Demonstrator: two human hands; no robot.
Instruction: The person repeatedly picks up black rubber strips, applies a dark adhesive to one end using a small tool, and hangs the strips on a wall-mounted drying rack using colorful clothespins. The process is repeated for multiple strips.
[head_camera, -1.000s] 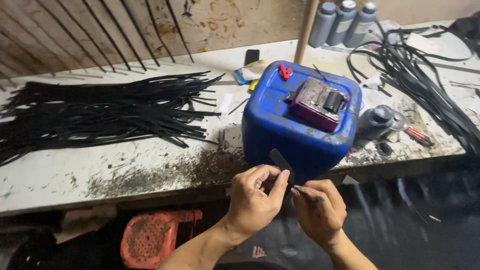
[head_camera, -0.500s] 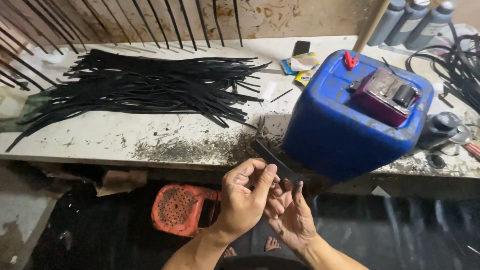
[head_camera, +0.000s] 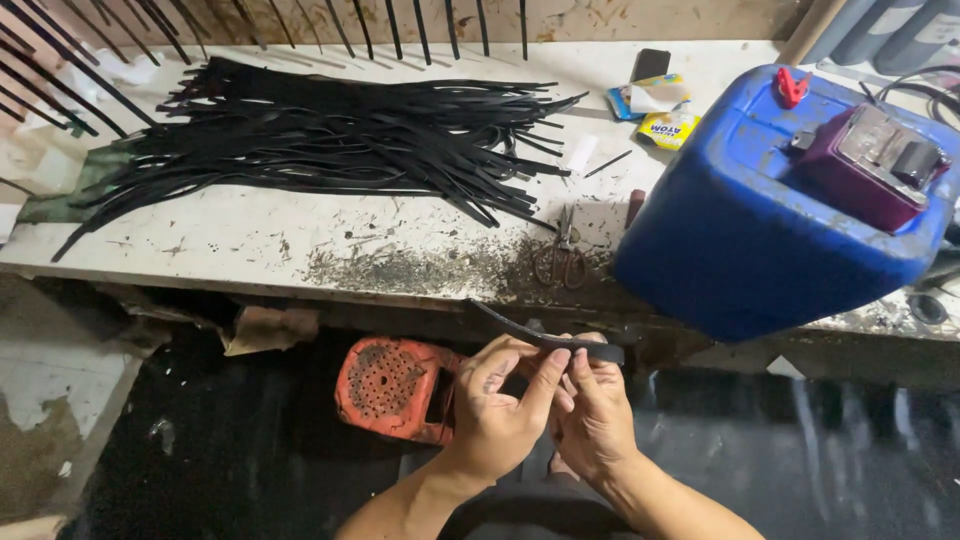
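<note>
1. Left hand (head_camera: 500, 405): low centre, fingers pinched on the black strip (head_camera: 545, 338), thumb pressing from below.
2. Right hand (head_camera: 595, 410): touching the left at its 3 o'clock, fingers closed on the same strip near its blunt end.
3. Strip: short, curved, held in the air below the counter (head_camera: 250, 240) edge, one end rising toward 10 o'clock.
4. Handling, as a judgement: keep both pinches close together so the strip cannot flex, and work over the lap, apart from the counter edge.
5. Strip pile (head_camera: 330, 140): on the counter, 11 o'clock from the hands.
6. Scissors (head_camera: 563, 255): 12 o'clock, on dark dust.
7. Blue can (head_camera: 760, 230): 2 o'clock, a maroon device (head_camera: 865, 165) on top.
8. Orange stool (head_camera: 395, 385): on the floor, just at 9 o'clock.
</note>
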